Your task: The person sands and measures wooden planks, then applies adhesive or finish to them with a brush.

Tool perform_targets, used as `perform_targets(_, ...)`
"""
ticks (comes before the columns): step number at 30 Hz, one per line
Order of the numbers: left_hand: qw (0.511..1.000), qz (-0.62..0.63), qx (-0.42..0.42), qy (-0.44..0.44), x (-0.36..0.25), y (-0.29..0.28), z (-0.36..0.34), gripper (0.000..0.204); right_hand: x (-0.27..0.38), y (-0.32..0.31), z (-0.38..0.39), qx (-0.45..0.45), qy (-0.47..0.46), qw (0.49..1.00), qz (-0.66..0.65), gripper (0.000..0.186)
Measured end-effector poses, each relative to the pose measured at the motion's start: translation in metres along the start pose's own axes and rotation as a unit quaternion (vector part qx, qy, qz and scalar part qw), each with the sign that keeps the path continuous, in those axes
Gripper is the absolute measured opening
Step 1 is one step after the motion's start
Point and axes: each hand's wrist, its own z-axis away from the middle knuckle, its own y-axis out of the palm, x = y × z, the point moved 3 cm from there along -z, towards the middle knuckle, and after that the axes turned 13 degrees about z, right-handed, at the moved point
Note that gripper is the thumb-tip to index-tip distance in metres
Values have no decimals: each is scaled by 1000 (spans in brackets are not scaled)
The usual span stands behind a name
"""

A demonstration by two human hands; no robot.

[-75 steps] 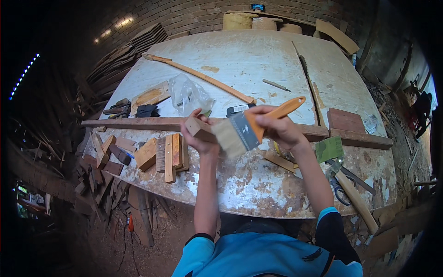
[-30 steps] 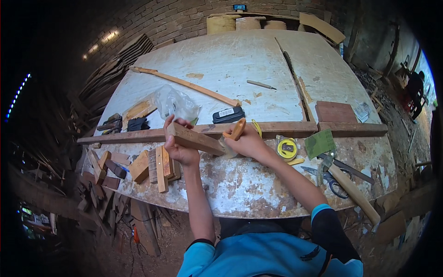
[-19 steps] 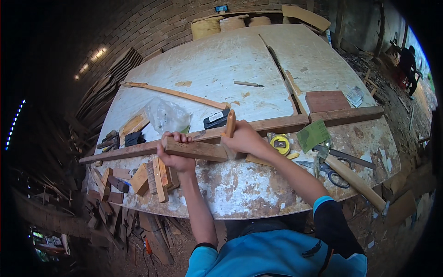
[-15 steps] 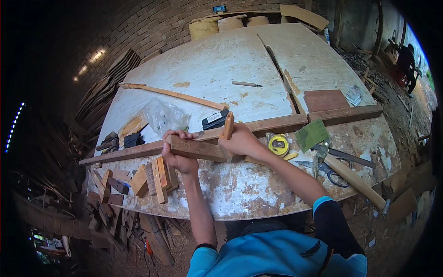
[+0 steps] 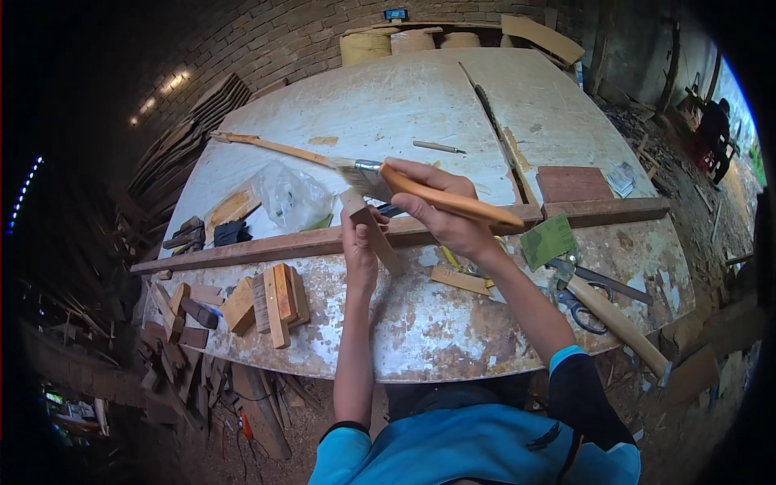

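Note:
In my left hand (image 5: 360, 257) is a short wooden block (image 5: 386, 252), tilted, its upper end pointing away from me. My right hand (image 5: 457, 226) is closed round the orange wooden handle of a flat paintbrush (image 5: 493, 212). The brush's metal band and bristles point left and lie over the block's upper end; whether they touch it I cannot tell. Beneath both hands a long wooden beam (image 5: 259, 253) crosses the table. A small light wooden strip (image 5: 461, 280) rests just below my right wrist, and the yellow tape measure is mostly hidden there.
Right of my arm lie a green abrasive sheet (image 5: 548, 241), a hammer (image 5: 621, 319) and scissors (image 5: 584, 314). Wooden blocks (image 5: 283, 301) sit left of my left forearm. Beyond the beam are a clear plastic bag (image 5: 289, 194), a thin stick (image 5: 283, 149) and a slim knife-like tool (image 5: 438, 147).
The block has turned from lying sideways to pointing away from me. My right hand has raised the brush and swung it round, so its bristles now face left over the block's end.

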Motion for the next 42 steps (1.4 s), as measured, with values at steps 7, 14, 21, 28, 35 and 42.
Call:
perform_targets(7, 997, -26, 18, -64, 11, -3, 1, 70, 10, -2, -2, 28, -144, 975, 169, 39)
perform_targets(14, 990, 47, -28, -127, 2, -11, -1, 69, 32, -12, -4, 41, -138, 980, 138, 38)
perform_targets(21, 972, 154, -82, -155, -6, -1, 1, 62, 38, 11, 13, 314, -111, 901, 279, 37)
perform_targets(28, 975, 180, 9, -132, -9, -6, 5, 58, 45, 6, 8, -7, -14, 988, 152, 34)
perform_targets(35, 994, 39, 3, -102, -1, -10, 5, 64, 26, 21, 11, 78, -88, 983, 139, 36)
perform_targets(42, 989, 124, -64, -57, -6, -11, 8, 53, 23, 43, 20, 156, -113, 964, 181, 44)
